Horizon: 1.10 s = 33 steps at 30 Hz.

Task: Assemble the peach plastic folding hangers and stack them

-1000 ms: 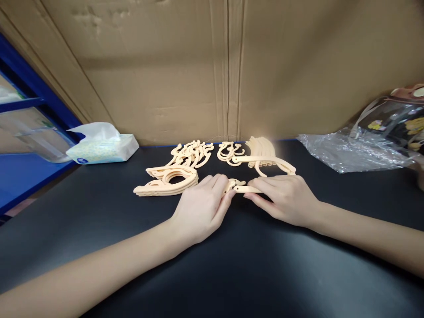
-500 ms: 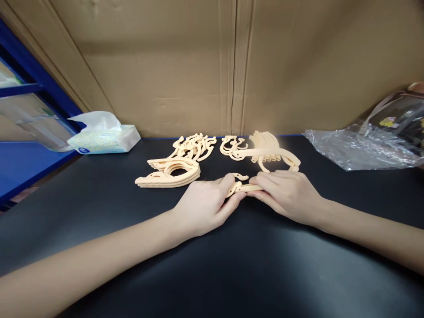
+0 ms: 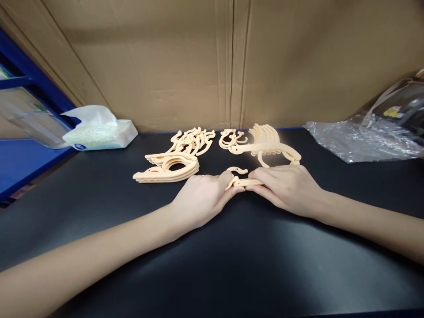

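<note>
My left hand (image 3: 206,196) pinches one end of a cream plastic folding-hanger piece (image 3: 245,182) at the middle of the table. On its other side, the fingers of my right hand (image 3: 287,187) are closed around the same jointed part. A curved cream hook (image 3: 238,170) shows just behind my fingertips; whether it is joined to the held part I cannot tell. Much of the held part is covered by my fingers. Left of my left hand lies a neat stack of folded hangers (image 3: 165,176). Beyond my right hand are stacked curved hanger arms (image 3: 274,148).
Loose curved pieces (image 3: 192,142) are heaped at the back, beside a few hooks (image 3: 228,140). A tissue pack (image 3: 102,134) sits at back left, near a blue shelf frame (image 3: 36,159). Clear plastic wrap (image 3: 361,141) and a dark bag (image 3: 400,106) lie at right. Cardboard (image 3: 165,66) stands behind the black table (image 3: 232,265).
The camera view has shifted slightly, so the scene sits a little higher. Both hands keep their hold on the hanger piece, and a bit more of the hook shows behind them.
</note>
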### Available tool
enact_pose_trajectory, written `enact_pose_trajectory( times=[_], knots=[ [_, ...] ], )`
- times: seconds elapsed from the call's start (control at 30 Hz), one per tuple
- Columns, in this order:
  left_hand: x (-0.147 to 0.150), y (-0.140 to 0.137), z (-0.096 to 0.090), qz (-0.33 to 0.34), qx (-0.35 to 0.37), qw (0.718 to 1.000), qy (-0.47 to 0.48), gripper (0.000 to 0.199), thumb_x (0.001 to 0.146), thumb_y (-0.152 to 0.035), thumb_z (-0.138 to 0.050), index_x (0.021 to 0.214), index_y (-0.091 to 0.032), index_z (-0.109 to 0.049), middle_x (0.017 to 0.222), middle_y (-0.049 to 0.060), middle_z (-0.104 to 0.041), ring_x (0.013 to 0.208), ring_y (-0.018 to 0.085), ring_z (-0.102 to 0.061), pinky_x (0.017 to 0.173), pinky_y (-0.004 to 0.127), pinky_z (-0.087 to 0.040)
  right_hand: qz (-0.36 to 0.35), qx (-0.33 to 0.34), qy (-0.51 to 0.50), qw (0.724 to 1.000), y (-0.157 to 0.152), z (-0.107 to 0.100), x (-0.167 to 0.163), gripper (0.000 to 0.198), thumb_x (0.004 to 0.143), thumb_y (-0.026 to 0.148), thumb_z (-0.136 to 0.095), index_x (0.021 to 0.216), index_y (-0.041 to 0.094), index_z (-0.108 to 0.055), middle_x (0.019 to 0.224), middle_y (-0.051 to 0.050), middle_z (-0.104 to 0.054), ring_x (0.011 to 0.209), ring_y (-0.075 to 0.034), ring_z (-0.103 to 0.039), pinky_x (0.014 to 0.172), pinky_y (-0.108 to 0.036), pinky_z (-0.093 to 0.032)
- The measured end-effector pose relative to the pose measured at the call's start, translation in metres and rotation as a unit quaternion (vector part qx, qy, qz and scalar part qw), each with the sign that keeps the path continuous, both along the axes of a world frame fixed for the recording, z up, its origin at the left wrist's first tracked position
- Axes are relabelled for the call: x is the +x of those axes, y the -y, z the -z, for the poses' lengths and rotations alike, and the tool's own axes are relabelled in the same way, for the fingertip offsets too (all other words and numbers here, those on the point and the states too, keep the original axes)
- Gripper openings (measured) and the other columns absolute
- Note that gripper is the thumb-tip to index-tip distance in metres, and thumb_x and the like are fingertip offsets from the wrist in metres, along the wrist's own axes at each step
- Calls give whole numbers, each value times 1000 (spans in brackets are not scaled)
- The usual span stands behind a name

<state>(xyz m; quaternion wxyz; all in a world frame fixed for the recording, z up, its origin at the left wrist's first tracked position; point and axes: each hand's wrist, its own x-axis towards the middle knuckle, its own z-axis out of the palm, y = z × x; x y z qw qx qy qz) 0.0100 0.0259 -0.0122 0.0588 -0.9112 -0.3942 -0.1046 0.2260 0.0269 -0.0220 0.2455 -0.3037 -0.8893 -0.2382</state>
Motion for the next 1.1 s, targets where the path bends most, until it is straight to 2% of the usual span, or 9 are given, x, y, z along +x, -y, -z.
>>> enact_pose_trajectory(
  times=[0.27,0.57,0.87,1.1],
  knots=[
    [0,1,-3,-12,10,998,-66,35,100,-42,-32,93,-14,-51,63,4,-66,55,22,-67,46,26,-36,-9,24,12,1000,1,0,1,31,99,28,-41,80,16,-62,63,2,-67,51,-10,-59,49,-25,-33],
    [-3,0,-1,18,47,997,-60,32,100,-40,-34,96,-13,-50,62,4,-66,53,23,-66,43,27,-34,-16,33,14,999,3,-2,0,35,98,26,-42,68,17,-58,57,4,-62,49,-9,-56,47,-25,-30],
    [-4,-1,-4,26,91,989,-113,34,100,-42,-32,89,-15,-48,64,3,-65,50,20,-64,39,26,-28,-23,29,13,999,3,1,2,35,97,29,-44,68,17,-57,53,5,-57,47,-9,-53,47,-25,-27],
    [-6,-2,-6,69,152,976,-137,35,101,-36,-29,82,-14,-49,61,2,-58,49,19,-61,39,27,-27,-29,16,17,999,5,0,1,37,98,29,-42,65,17,-55,51,4,-54,46,-9,-52,46,-25,-27]
  ],
)
